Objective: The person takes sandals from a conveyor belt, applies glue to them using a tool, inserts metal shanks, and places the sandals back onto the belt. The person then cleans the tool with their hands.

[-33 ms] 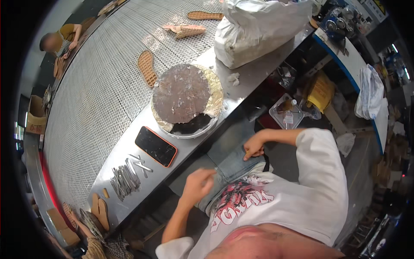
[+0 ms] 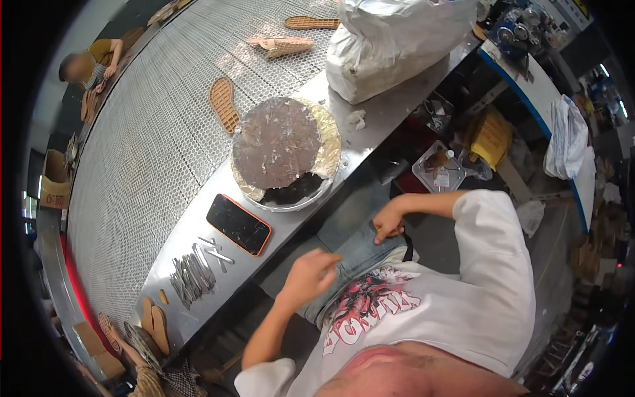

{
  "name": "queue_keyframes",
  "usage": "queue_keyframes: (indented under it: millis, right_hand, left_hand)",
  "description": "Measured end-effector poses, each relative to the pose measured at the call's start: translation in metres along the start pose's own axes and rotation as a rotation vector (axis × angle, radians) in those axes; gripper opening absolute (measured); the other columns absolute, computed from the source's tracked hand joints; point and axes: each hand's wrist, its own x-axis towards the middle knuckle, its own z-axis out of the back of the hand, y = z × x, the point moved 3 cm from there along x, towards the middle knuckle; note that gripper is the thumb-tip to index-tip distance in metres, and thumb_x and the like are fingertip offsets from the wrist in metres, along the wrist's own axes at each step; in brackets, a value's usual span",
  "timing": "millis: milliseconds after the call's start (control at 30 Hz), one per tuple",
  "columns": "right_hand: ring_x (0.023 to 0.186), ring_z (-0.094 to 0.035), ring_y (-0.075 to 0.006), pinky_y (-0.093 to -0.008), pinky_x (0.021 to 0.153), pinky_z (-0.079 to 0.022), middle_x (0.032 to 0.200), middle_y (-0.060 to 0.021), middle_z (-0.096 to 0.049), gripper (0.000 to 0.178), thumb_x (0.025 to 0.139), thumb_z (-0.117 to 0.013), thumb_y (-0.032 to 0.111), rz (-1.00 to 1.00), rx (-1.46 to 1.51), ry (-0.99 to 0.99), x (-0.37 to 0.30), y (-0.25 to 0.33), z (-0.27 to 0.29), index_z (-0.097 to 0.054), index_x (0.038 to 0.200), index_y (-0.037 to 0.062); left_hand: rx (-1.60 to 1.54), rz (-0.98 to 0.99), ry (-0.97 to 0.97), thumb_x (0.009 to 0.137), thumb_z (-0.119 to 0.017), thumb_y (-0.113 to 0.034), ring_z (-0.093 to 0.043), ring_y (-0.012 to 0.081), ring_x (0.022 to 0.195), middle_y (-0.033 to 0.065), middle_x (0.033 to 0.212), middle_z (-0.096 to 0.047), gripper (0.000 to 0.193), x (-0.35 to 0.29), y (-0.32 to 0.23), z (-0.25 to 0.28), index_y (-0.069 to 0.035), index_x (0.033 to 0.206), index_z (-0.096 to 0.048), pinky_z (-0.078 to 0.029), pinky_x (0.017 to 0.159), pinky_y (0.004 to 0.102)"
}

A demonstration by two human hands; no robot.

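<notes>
My left hand (image 2: 309,276) is raised in front of my shirt, its fingers curled together and slightly blurred. Whatever it may pinch is too small to make out. Over my jeans, beside my lap, my right hand (image 2: 390,221) is closed with the thumb pressed on the fingers; a tiny yellowish spot shows at its fingertips. A gap separates the two hands. On the metal bench edge (image 2: 228,268) in front of me stands a round tub (image 2: 331,149) with a brown disc (image 2: 278,142) on top and a dark opening at its near side. A phone (image 2: 239,225) lies near the tub.
Several thin metal strips (image 2: 193,276) lie left of the phone. Tan shoe soles (image 2: 223,104) rest on the mesh-patterned belt (image 2: 159,126). A large white sack (image 2: 390,56) stands at the far right of the bench. Another person (image 2: 99,63) sits at the far left.
My left hand has moved slightly up and to the right. My right hand stays nearly in place. The whole view has shifted a little.
</notes>
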Motion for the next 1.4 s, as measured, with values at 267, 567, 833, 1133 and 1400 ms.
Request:
queue_keyframes:
  millis: [267, 567, 833, 1133, 1400]
  right_hand:
    - [0.046, -0.055, -0.0212, -0.0356, 0.044, -0.043, 0.054, -0.0090, -0.057, 0.033, 0.078, -0.054, 0.028, -0.138, -0.171, -0.319, 0.018, 0.021, 0.063, -0.056, 0.056, 0.0033]
    - [0.044, -0.053, -0.0193, -0.0328, 0.042, -0.041, 0.050, -0.0070, -0.052, 0.031, 0.076, -0.050, 0.026, -0.182, -0.045, -0.248, 0.020, 0.015, 0.071, -0.053, 0.054, 0.0049]
    - [0.043, -0.050, -0.0161, -0.0301, 0.041, -0.040, 0.051, -0.0039, -0.053, 0.029, 0.078, -0.049, 0.027, -0.230, -0.072, -0.098, 0.039, 0.006, 0.086, -0.054, 0.056, 0.0092]
    - [0.045, -0.052, -0.0177, -0.0325, 0.044, -0.040, 0.053, -0.0047, -0.055, 0.023, 0.076, -0.051, 0.025, -0.150, -0.089, -0.098, 0.050, -0.001, 0.087, -0.057, 0.059, 0.0092]
    - [0.046, -0.051, -0.0192, -0.0349, 0.048, -0.041, 0.053, -0.0065, -0.056, 0.027, 0.077, -0.049, 0.026, -0.112, -0.198, -0.186, 0.057, -0.018, 0.082, -0.059, 0.060, 0.0072]
  left_hand:
    - [0.293, -0.559, 0.242, 0.067, -0.064, -0.011, -0.056, 0.0268, 0.068, 0.0094, 0.064, -0.052, 0.013, 0.102, 0.019, -0.030, -0.006, 0.071, -0.053, -0.048, 0.062, 0.0387]
    - [0.289, -0.573, 0.267, 0.069, -0.059, -0.007, -0.060, 0.0267, 0.075, 0.0099, 0.072, -0.059, 0.009, 0.113, 0.029, -0.039, -0.004, 0.073, -0.052, -0.050, 0.067, 0.0380]
    - [0.453, -0.568, 0.320, 0.073, -0.056, -0.010, -0.062, 0.0239, 0.079, 0.0068, 0.076, -0.062, 0.006, 0.099, 0.041, -0.042, -0.007, 0.077, -0.056, -0.050, 0.066, 0.0351]
    - [0.513, -0.499, 0.211, 0.072, -0.061, -0.011, -0.058, 0.0252, 0.096, 0.0086, 0.095, -0.061, 0.018, 0.099, 0.042, -0.036, -0.007, 0.089, -0.061, -0.044, 0.079, 0.0352]
    - [0.485, -0.433, 0.295, 0.066, -0.068, -0.008, -0.056, 0.0253, 0.094, 0.0091, 0.096, -0.060, 0.023, 0.098, 0.042, -0.039, -0.007, 0.087, -0.060, -0.041, 0.082, 0.0355]
